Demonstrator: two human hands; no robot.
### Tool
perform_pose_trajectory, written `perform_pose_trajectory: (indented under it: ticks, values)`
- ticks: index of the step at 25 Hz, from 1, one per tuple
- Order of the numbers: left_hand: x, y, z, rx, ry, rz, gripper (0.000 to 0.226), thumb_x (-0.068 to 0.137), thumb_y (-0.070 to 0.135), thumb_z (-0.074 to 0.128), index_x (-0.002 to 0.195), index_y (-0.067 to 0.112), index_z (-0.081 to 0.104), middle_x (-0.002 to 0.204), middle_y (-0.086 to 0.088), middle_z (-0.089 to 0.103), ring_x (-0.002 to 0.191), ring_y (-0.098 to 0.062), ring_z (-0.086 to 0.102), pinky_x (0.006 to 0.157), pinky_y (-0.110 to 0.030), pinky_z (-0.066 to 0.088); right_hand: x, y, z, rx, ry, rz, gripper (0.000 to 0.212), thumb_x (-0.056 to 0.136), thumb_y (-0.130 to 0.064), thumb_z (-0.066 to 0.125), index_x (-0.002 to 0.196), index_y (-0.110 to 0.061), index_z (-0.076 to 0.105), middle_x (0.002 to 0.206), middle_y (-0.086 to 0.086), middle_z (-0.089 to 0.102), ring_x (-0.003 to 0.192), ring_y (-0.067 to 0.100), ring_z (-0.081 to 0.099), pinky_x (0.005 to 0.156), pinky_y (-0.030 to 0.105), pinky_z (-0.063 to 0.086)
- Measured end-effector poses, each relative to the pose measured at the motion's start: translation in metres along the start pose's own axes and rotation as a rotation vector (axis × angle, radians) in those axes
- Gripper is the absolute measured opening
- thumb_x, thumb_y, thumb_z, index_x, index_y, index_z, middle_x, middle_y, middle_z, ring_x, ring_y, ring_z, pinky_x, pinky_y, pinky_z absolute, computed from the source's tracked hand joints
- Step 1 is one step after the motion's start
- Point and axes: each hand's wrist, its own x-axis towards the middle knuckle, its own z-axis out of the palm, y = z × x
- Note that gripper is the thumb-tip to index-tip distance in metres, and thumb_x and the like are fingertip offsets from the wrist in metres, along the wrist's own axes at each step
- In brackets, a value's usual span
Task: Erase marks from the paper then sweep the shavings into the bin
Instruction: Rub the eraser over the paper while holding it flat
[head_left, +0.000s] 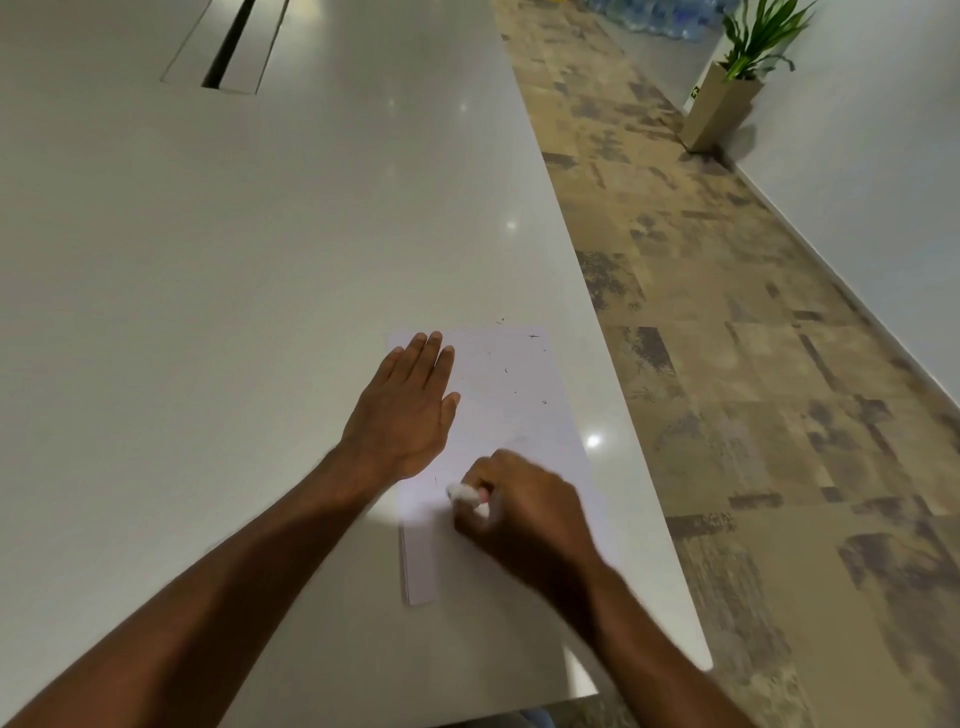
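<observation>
Two hands on the job: the left hand (402, 410) lies flat with fingers straight on the paper (511, 415), probably pinning it so it won't slide. The right hand (524, 512) is curled round a white eraser (464, 492), tip down on the near part of the sheet. Dark shavings (519, 364) dot the far corner. The paper sits near the table (260, 260) edge; no bin in sight.

white table (260, 234), mottled tan floor (727, 312), potted plant (737, 78) by wall (883, 156).
</observation>
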Motion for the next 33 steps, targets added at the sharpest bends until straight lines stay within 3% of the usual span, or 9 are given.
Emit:
perform_pose_trajectory:
  ticks: [4,9,14,18,22,26,28,30,33]
  values:
    - [0.0,0.002,-0.002,-0.009,-0.012,-0.015,0.069,0.103,0.044,0.011,0.155,0.003,0.031,0.163,-0.018,0.028,0.152,-0.031,0.024,0.124,-0.047,0.023,0.051,0.043,-0.037,0.001,0.218,0.333,0.029,0.094,-0.039,0.063,0.071,-0.022,0.056,0.074,-0.008,0.061,0.062,0.009,0.054,0.062,0.027,0.036]
    - [0.0,0.0,0.0,-0.002,-0.016,-0.006,0.071,0.102,0.046,0.007,0.158,0.005,0.024,0.166,-0.016,0.019,0.155,-0.029,0.016,0.125,-0.046,0.017,-0.012,-0.013,0.007,-0.006,-0.043,-0.034,0.018,0.088,-0.044,0.067,0.083,-0.027,0.062,0.083,-0.01,0.062,0.07,0.013,0.058,0.061,0.03,0.046]
    - [0.001,0.0,0.0,-0.017,-0.012,-0.014,0.072,0.102,0.047,0.006,0.158,0.005,0.024,0.166,-0.016,0.02,0.155,-0.03,0.017,0.125,-0.046,0.018,0.047,0.032,-0.028,0.018,0.194,0.282,0.021,0.095,-0.034,0.065,0.078,-0.025,0.059,0.082,-0.008,0.06,0.066,0.01,0.055,0.063,0.029,0.041]
    - [0.001,0.0,0.0,-0.018,-0.022,-0.014,0.072,0.102,0.047,0.007,0.158,0.005,0.024,0.166,-0.016,0.019,0.155,-0.029,0.016,0.125,-0.046,0.017,-0.013,-0.012,0.005,0.006,-0.069,-0.071,0.017,0.091,-0.038,0.068,0.081,-0.025,0.063,0.081,-0.006,0.06,0.066,0.016,0.058,0.06,0.032,0.05]
    - [0.002,0.0,-0.001,-0.036,-0.023,-0.006,0.075,0.1,0.049,0.001,0.159,0.007,0.02,0.167,-0.014,0.015,0.156,-0.028,0.011,0.126,-0.045,0.014,0.052,0.036,-0.022,0.021,0.125,0.197,0.021,0.095,-0.035,0.065,0.077,-0.026,0.059,0.08,-0.01,0.058,0.068,0.008,0.056,0.061,0.023,0.037]
    - [0.0,-0.001,-0.001,-0.053,-0.018,-0.022,0.076,0.1,0.051,-0.001,0.16,0.008,0.016,0.168,-0.012,0.011,0.156,-0.026,0.007,0.127,-0.044,0.013,0.037,0.026,-0.019,0.353,0.232,0.28,0.016,0.098,-0.035,0.071,0.084,-0.029,0.066,0.087,-0.011,0.065,0.081,0.007,0.062,0.069,0.016,0.047]
    - [0.0,-0.002,0.0,-0.066,-0.023,-0.023,0.073,0.101,0.051,0.001,0.161,0.01,0.015,0.169,-0.01,0.009,0.156,-0.023,0.005,0.127,-0.042,0.01,0.0,-0.001,-0.016,0.762,0.082,0.395,0.013,0.098,-0.033,0.072,0.097,-0.02,0.071,0.095,-0.002,0.074,0.09,0.012,0.07,0.081,0.022,0.057]
    - [0.002,-0.003,-0.002,-0.11,-0.019,-0.026,0.066,0.106,0.047,0.008,0.16,0.012,0.018,0.169,-0.008,0.011,0.156,-0.021,0.006,0.127,-0.04,0.008,-0.018,-0.024,-0.014,1.073,-0.295,0.482,0.021,0.102,-0.027,0.069,0.106,-0.007,0.069,0.104,0.008,0.078,0.102,0.027,0.074,0.09,0.033,0.062]
    - [0.004,-0.005,-0.004,-0.177,-0.012,-0.011,0.056,0.109,0.037,0.021,0.159,0.012,0.024,0.168,-0.006,0.016,0.156,-0.019,0.009,0.127,-0.037,0.008,0.01,-0.025,-0.015,1.175,-0.556,0.505,0.017,0.107,-0.019,0.061,0.114,-0.004,0.064,0.115,0.01,0.078,0.112,0.027,0.075,0.097,0.036,0.061]
